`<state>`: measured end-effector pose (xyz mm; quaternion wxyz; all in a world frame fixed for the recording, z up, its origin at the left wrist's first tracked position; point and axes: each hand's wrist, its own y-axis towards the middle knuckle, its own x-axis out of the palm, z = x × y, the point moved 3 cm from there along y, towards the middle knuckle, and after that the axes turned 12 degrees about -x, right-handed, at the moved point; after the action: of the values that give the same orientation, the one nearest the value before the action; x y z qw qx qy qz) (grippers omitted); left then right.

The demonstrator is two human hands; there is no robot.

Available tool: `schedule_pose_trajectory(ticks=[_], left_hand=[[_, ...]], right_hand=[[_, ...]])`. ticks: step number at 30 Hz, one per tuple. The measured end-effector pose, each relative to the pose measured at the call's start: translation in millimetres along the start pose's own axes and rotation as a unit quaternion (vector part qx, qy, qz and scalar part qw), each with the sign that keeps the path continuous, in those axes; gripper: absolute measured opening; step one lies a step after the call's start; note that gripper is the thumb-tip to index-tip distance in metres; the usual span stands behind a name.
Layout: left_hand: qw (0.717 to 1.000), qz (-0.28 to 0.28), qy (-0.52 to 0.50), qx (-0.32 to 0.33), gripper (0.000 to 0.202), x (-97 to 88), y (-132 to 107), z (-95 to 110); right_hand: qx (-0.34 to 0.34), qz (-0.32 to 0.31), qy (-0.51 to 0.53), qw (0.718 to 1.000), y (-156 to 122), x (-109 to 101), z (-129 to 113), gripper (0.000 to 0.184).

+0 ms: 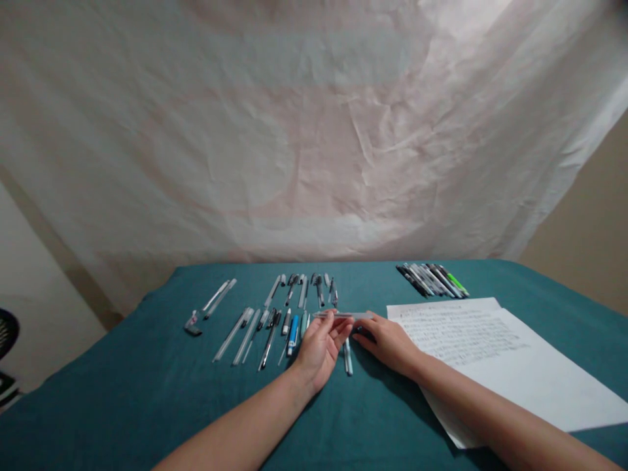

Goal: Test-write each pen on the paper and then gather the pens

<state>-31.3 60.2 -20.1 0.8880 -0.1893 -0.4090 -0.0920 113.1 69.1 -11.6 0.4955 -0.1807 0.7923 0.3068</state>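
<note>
My left hand [320,347] and my right hand [390,341] hold one clear pen [343,315] sideways between them, just above the teal tablecloth [147,392]. The left fingertips pinch its left end and the right fingers grip its right end. Another pen [348,358] lies on the cloth below and between the hands. Several pens and pen parts [275,324] lie in rows to the left of my hands.
A written sheet of white paper [490,353] lies at the right under my right forearm. A bundle of several dark pens and a green one [432,279] lies behind it. A small clip-like piece [192,325] lies far left. A white sheet [304,131] hangs behind the table.
</note>
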Motion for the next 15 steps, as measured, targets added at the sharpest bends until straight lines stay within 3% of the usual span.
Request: schedule_pose_trajectory(ticks=[10,15], left_hand=[[1.000,-0.004,0.005,0.003,0.013,-1.1,0,0],[1.000,0.014,0.009,0.012,0.011,0.8,-2,1]], right_hand=[[-0.006,-0.007,-0.015,1.000,-4,-4,-3,0.016],[0.025,0.035,0.045,0.998,-1,-15,12,0.011]])
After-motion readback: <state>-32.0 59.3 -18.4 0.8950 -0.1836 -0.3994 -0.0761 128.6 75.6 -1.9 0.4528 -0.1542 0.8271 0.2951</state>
